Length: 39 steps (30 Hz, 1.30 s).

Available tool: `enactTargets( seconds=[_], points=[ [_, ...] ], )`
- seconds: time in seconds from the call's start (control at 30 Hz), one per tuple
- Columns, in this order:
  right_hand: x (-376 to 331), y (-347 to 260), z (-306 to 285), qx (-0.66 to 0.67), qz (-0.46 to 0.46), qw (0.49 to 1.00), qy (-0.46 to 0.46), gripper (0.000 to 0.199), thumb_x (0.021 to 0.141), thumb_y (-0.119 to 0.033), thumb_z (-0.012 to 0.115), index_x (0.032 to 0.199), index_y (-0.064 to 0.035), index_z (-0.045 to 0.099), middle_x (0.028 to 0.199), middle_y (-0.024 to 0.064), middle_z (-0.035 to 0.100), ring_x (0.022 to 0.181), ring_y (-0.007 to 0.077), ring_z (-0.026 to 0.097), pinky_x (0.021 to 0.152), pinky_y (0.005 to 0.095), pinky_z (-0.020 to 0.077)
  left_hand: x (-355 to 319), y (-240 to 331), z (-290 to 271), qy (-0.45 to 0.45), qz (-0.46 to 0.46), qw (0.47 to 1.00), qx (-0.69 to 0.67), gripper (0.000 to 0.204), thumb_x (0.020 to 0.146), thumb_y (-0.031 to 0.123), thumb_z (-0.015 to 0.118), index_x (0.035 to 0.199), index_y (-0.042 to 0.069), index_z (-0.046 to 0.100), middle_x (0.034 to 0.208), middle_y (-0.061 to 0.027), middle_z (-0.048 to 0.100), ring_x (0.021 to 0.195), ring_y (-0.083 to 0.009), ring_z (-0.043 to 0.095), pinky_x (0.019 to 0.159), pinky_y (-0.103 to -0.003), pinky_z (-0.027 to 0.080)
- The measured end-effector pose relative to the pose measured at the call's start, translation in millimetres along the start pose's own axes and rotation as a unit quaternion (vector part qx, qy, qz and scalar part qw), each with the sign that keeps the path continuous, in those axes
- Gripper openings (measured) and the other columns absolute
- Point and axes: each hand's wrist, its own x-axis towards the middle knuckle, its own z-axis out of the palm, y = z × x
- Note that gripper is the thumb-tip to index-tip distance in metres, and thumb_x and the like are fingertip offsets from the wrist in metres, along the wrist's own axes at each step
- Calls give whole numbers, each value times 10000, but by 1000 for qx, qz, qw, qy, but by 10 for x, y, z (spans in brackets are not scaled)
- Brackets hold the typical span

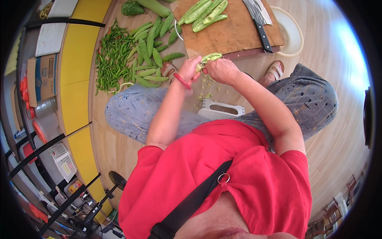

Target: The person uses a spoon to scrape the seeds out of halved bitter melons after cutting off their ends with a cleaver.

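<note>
My left hand (190,71), with a red bangle at the wrist, is closed round one end of a halved bitter melon (212,57). The cut, pale green hollow side of the half faces up. My right hand (223,71) is closed at the other end and presses against the half; whether a small tool sits in its fingers is hidden. Just beyond my hands is a wooden chopping board (234,40). Several halved bitter melons (203,14) lie on it, with a black-handled kitchen knife (261,34) at its right side.
Whole bitter melons (150,42) and a spread of green chillies (113,55) cover the floor at left. Pale scraps (205,95) lie below my hands, near a white plastic stool (221,109). A cream basin (292,34) stands right of the board; shelves (73,99) line the left.
</note>
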Motion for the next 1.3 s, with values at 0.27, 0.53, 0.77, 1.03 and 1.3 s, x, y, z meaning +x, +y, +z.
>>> enactTargets(
  seconds=[0.27, 0.53, 0.77, 1.03, 1.3],
  points=[
    [-26, 55, -74, -22, -108, 993, -43, 313, 826, -298, 466, 772, -36, 630, 757, 212, 612, 725, 305, 624, 662, 400, 497, -31, 82, -9, -49, -25, 995, 79, 280, 873, 300, 466, 801, 42, 549, 565, -67, 556, 322, -80, 370, 297, -214, 247],
    [-4, -13, -21, 65, 45, 993, -88, 416, 852, -373, 446, 811, -1, 627, 805, 229, 611, 792, 350, 604, 730, 430, 469, 120, -277, 120, 123, 267, 887, 356, 383, 894, 318, 423, 712, 1, 540, 543, -44, 532, 500, -132, 532, 469, -271, 421],
    [-34, -8, -1, 52, 27, 996, -68, 339, 835, -339, 474, 781, -54, 649, 758, 202, 618, 764, 332, 613, 709, 417, 477, -50, -39, 197, 50, 27, 991, 119, 312, 890, 295, 410, 792, 30, 542, 573, -70, 533, 359, -95, 396, 304, -225, 255],
    [-31, 35, 38, 20, -18, 999, -38, 268, 821, -329, 491, 743, -132, 656, 711, 169, 619, 716, 309, 618, 666, 409, 485, 62, -28, 65, 6, -73, 994, 80, 280, 871, 284, 431, 799, 38, 543, 595, -75, 526, 361, -96, 395, 291, -207, 238],
    [-36, -77, 13, -9, -14, 1000, -13, 234, 804, -295, 515, 732, -95, 614, 700, 152, 621, 688, 310, 619, 617, 407, 489, 109, -19, -1, 13, -107, 994, -27, 269, 867, 273, 429, 805, 36, 542, 568, -84, 535, 324, -107, 387, 279, -203, 266]
  ],
)
